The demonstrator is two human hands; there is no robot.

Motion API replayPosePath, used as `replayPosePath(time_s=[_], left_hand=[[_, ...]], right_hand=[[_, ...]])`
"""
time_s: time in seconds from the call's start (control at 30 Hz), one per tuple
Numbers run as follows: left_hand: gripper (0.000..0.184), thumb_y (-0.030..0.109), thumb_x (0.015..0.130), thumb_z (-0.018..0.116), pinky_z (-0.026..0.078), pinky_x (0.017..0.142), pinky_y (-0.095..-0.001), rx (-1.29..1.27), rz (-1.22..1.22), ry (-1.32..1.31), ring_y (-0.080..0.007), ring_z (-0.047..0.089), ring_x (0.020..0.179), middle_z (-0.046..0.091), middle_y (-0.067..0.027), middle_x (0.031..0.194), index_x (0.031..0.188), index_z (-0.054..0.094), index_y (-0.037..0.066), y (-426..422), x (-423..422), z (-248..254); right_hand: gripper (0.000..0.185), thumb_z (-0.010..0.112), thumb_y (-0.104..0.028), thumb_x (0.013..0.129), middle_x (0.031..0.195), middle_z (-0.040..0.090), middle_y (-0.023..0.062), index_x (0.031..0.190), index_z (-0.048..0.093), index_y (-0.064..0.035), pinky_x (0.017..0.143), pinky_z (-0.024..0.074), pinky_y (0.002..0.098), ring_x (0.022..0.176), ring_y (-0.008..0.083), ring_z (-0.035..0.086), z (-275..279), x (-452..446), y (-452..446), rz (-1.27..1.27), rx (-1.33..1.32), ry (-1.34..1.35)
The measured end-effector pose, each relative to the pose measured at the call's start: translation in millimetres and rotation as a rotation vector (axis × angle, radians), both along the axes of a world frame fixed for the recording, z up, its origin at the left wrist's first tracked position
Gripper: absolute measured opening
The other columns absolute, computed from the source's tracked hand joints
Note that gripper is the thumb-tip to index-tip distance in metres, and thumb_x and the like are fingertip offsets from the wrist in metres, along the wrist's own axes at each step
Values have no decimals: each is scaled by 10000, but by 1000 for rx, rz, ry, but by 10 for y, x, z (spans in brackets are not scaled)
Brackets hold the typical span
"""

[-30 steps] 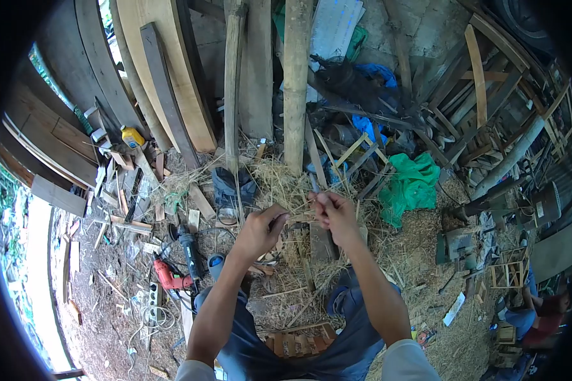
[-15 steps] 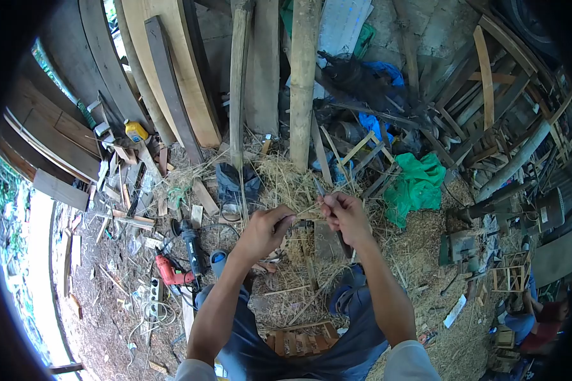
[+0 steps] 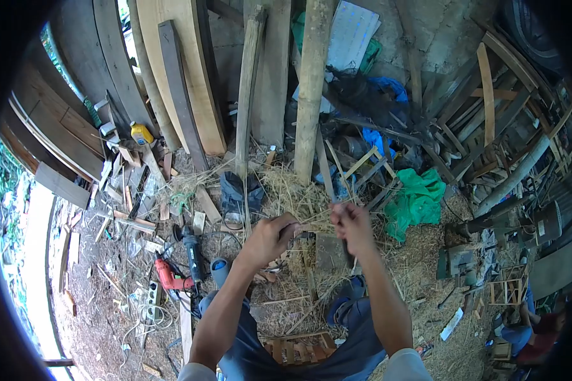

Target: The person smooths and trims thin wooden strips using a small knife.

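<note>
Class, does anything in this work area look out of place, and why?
Yes: a red power drill and a darker power tool lie on the littered floor beside a loosely tangled pale cord, where feet could catch them. Some green plastic lies crumpled beyond the right hand.

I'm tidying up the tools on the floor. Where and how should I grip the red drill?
Probably by its handle, coming down from above. The drill lies on its side, and the handle juts sideways from the body toward the grinder, which would crowd fingers coming from that side.
</note>
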State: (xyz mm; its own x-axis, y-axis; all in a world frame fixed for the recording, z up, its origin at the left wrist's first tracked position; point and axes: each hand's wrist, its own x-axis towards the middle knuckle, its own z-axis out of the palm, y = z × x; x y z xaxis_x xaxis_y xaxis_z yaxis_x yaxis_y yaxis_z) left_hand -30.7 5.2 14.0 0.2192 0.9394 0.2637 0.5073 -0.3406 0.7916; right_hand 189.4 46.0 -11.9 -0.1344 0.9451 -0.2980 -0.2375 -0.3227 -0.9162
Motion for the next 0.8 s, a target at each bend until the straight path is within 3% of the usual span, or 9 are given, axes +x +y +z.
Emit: replayPosePath(time_s=[0.27,0.33,0.4,0.47,0.8], left_hand=[[75,71,861,622,465,571,-360,-38,0,-21,-311,618,612,630,-168,745,899,627,7,21,-6,9],[74,67,860,621,465,570,-357,-32,0,0,-309,619,610,630,-169,742,899,626,4,5,27,58],[73,63,860,620,466,569,-353,-39,0,22,-307,620,607,630,-169,740,898,625,2,-12,30,52],[69,61,861,618,468,570,-343,-26,-17,19,-298,627,605,630,-161,731,896,623,2,-6,25,21],[71,53,856,619,463,556,-309,21,63,-60,-228,633,595,626,-143,690,904,601,3,37,12,-36]], right_hand=[[257,628,-265,907,672,546,-23,954,626,-12,404,276,206,468,34,376,-68,109,63,-118,91,45],[267,628,-282,907,673,541,-26,940,623,-17,405,263,195,469,27,365,47,-72,-74,29,63,54],[260,623,-277,911,677,533,-27,932,618,-18,409,251,186,471,23,352,-4,6,18,-41,-14,20],[247,610,-264,920,669,522,-32,946,617,-18,408,251,186,472,25,349,-84,307,245,-290,110,97],[259,560,-285,950,657,533,-19,895,577,-32,416,270,203,476,28,357,-11,252,96,-281,105,16]])
